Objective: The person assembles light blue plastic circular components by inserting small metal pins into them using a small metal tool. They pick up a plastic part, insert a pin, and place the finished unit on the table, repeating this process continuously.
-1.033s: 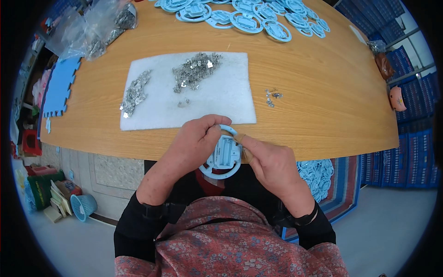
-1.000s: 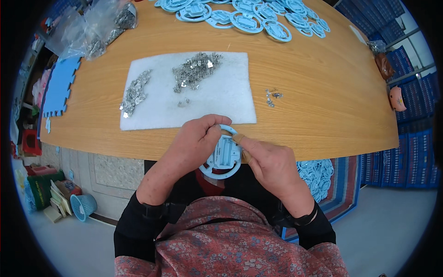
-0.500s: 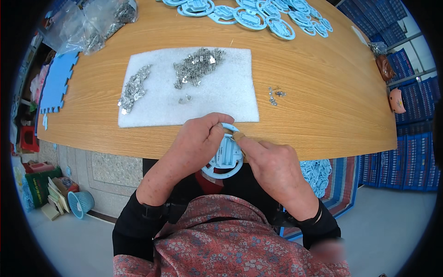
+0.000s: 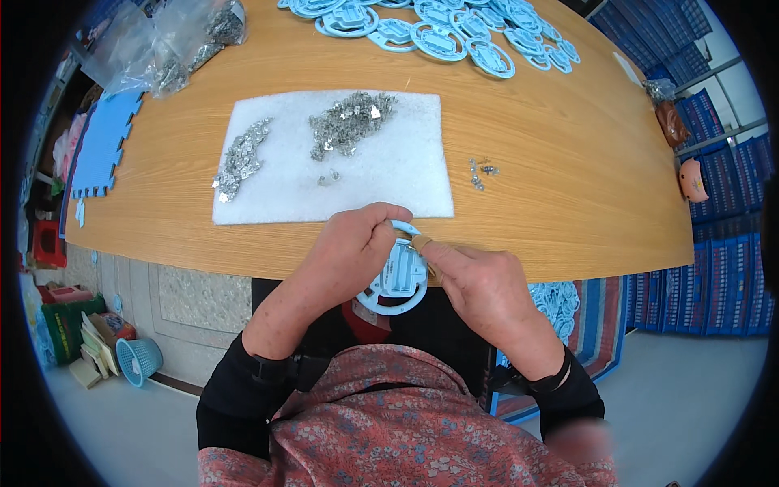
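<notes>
Both hands grip one light-blue plastic ring (image 4: pixel 396 280) at the table (image 4: pixel 568 211) edge: left hand (image 4: pixel 353 247) curled over its top, right hand (image 4: pixel 479 280) pinching its rim, much as a second ago. White foam sheet (image 4: pixel 389 174) lies just beyond.

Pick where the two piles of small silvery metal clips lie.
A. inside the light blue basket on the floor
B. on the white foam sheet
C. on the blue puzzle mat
B: both piles of small silvery metal clips lie on the white foam sheet on the wooden table.
</notes>
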`<state>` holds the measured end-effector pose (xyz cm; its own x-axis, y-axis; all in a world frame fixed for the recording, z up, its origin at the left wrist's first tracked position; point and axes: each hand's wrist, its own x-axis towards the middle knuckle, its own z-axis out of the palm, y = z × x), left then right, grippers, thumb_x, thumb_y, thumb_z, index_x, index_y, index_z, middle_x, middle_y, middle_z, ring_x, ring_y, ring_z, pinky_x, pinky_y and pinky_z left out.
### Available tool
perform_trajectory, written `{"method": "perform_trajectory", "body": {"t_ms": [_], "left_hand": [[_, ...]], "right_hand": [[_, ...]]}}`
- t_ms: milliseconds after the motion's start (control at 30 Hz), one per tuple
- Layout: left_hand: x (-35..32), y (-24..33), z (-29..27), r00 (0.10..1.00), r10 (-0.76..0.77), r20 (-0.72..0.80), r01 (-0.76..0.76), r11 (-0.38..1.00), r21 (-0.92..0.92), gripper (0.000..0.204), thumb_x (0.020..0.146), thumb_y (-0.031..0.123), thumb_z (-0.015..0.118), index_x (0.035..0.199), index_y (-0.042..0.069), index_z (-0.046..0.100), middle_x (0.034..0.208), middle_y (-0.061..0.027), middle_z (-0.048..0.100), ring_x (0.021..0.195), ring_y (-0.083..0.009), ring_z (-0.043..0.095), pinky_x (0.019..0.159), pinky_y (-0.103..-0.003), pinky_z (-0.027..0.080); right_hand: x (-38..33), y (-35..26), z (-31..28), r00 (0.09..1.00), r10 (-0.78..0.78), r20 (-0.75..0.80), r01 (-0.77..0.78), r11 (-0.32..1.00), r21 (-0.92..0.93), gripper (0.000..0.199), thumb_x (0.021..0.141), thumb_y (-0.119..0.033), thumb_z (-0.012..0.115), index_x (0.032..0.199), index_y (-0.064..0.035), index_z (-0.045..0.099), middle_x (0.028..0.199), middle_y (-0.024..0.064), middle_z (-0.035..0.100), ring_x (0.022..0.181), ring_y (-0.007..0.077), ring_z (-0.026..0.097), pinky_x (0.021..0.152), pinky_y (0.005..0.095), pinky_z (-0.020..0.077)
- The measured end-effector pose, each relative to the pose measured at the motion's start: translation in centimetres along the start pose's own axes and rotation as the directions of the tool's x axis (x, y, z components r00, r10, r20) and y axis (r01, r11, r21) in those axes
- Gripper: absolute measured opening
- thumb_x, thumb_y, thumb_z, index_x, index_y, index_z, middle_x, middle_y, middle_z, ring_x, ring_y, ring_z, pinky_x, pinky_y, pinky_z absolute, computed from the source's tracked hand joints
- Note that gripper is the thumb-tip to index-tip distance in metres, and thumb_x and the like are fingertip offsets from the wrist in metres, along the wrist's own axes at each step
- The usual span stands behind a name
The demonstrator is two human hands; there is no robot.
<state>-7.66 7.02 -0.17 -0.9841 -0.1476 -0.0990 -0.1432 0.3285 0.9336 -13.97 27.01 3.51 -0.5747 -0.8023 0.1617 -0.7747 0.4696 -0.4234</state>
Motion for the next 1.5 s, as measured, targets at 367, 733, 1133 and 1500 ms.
{"method": "perform_trajectory", "body": {"t_ms": [367, 733, 1133, 1500], "left_hand": [[-0.1, -0.2, 0.1, 1.000, 0.028, -0.013, -0.028, 1.000, 0.009, 0.034, 0.097, 0.007, 0.043, 0.116, -0.003, 0.069, 0.079, -0.0109, 0.068, 0.072, -0.0134, 0.060, 0.067, -0.031, 0.050], [-0.1, -0.2, 0.3, 0.995, 0.095, -0.034, -0.092, 0.992, 0.087, 0.031, 0.098, 0.006, 0.043, 0.114, -0.003, 0.068, 0.069, -0.0150, 0.064, 0.063, -0.0161, 0.059, 0.061, -0.033, 0.049], [0.0, -0.4, 0.2, 0.995, 0.087, -0.044, -0.085, 0.995, 0.044, 0.034, 0.097, 0.008, 0.042, 0.114, -0.003, 0.069, 0.077, -0.0165, 0.068, 0.069, -0.0170, 0.063, 0.066, -0.033, 0.051], [-0.3, -0.4, -0.6, 0.995, -0.085, 0.046, 0.091, 0.982, -0.164, 0.033, 0.099, 0.008, 0.043, 0.119, -0.002, 0.068, 0.087, -0.0057, 0.069, 0.077, -0.0075, 0.061, 0.069, -0.025, 0.051]], "right_hand": [[0.2, -0.8, -0.1, 0.997, 0.045, 0.061, -0.040, 0.996, -0.083, 0.029, 0.085, -0.006, 0.066, 0.115, -0.0094, 0.068, 0.082, 0.0116, 0.069, 0.072, 0.0317, 0.070, 0.059, 0.0417, 0.0549], [2.1, -2.0, -2.3, 0.965, 0.048, 0.258, 0.000, 0.983, -0.186, 0.016, 0.084, -0.012, 0.063, 0.098, -0.0040, 0.063, 0.071, 0.0169, 0.067, 0.071, 0.0363, 0.070, 0.058, 0.0477, 0.0532], [1.4, -0.8, -2.4, 0.979, 0.041, 0.200, -0.011, 0.989, -0.149, 0.023, 0.088, -0.011, 0.065, 0.111, -0.0106, 0.069, 0.080, 0.0153, 0.070, 0.075, 0.0374, 0.068, 0.062, 0.0453, 0.0537], [-0.8, 0.3, -0.6, 0.948, 0.318, 0.018, -0.312, 0.916, 0.251, 0.024, 0.092, -0.013, 0.062, 0.115, -0.0111, 0.066, 0.081, 0.0197, 0.068, 0.077, 0.0408, 0.067, 0.064, 0.0483, 0.0526]]}}
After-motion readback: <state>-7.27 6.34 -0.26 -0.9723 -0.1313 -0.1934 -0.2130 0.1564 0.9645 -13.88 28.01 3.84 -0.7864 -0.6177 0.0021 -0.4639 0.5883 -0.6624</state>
